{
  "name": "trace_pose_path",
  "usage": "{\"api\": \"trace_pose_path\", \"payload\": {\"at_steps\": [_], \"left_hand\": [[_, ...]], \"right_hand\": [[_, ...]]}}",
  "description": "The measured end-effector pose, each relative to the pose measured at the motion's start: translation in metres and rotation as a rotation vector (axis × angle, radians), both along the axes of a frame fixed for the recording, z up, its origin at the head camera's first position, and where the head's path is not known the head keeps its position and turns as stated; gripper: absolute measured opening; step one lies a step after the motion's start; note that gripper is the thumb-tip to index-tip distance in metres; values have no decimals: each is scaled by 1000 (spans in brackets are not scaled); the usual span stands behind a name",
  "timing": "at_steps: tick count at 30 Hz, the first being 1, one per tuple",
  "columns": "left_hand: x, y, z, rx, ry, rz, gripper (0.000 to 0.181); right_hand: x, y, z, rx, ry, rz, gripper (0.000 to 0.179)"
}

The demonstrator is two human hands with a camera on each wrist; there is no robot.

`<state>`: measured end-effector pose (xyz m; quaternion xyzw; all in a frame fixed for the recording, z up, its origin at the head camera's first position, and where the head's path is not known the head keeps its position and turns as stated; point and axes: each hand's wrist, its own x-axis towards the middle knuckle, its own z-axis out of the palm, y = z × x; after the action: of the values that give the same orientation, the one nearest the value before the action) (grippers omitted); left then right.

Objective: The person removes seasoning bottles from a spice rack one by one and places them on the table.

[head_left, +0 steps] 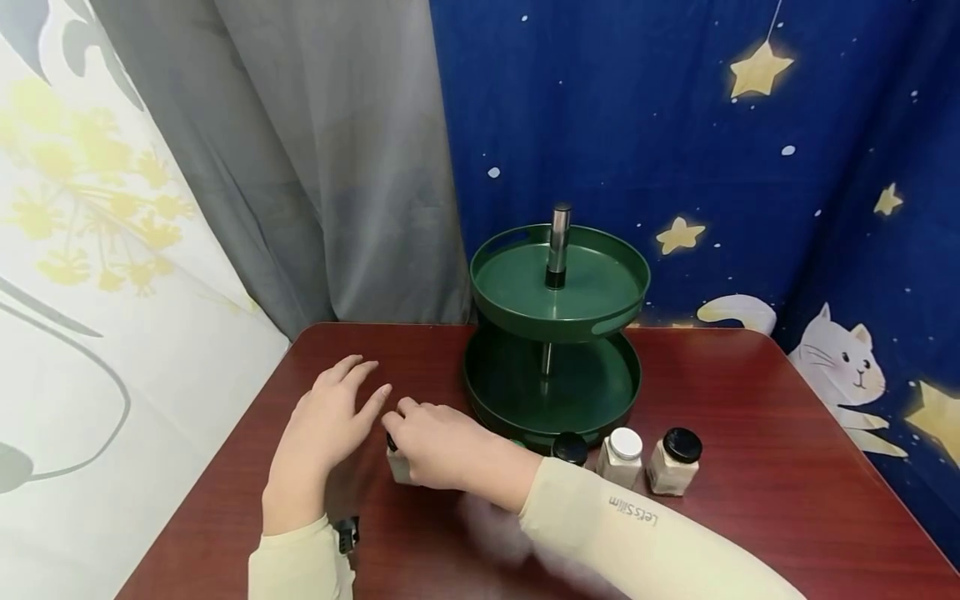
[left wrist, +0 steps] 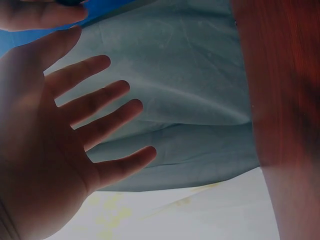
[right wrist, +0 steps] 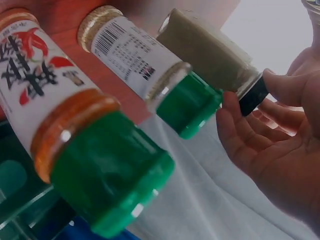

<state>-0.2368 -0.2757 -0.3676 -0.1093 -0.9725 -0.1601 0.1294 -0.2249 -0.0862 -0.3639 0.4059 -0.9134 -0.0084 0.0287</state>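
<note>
My right hand (head_left: pixel 442 446) reaches across to the left and pinches the black cap (right wrist: pixel 254 95) of a square-sided jar (right wrist: pixel 207 52) between thumb and fingers. Pale beige contents show through the jar's wall. In the head view most of that jar (head_left: pixel 401 469) is hidden behind the hand. Just left of it my left hand (head_left: pixel 326 425) hovers with fingers spread, holding nothing. Two green-capped spice bottles stand near the right hand in the right wrist view: one with a barcode label (right wrist: pixel 135 57), the other with a red chilli label (right wrist: pixel 47 67).
Behind the jars stands a green two-tier round tray (head_left: pixel 562 327) with a metal post (head_left: pixel 559 242). To the right are a black-lidded jar (head_left: pixel 570 448), a white-lidded jar (head_left: pixel 621 458) and another black-lidded jar (head_left: pixel 674 463). Curtains hang behind the red-brown table (head_left: pixel 720 375).
</note>
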Motion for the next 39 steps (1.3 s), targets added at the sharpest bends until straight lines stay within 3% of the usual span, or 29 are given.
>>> {"api": "trace_pose_path", "payload": {"at_steps": [5, 10, 28, 34, 39], "left_hand": [[2, 1, 0, 0, -8, -5, 54], [5, 3, 0, 7, -22, 1, 53], [5, 6, -2, 11, -28, -8, 52], [4, 6, -1, 3, -20, -13, 52], [4, 8, -1, -7, -2, -21, 52]], "right_hand": [[-2, -1, -9, 1, 31, -3, 22], [-3, -3, -16, 9, 16, -4, 25], [2, -7, -18, 39, 59, -55, 32], [5, -2, -12, 60, 17, -78, 49], [8, 15, 0, -29, 10, -49, 50]]}}
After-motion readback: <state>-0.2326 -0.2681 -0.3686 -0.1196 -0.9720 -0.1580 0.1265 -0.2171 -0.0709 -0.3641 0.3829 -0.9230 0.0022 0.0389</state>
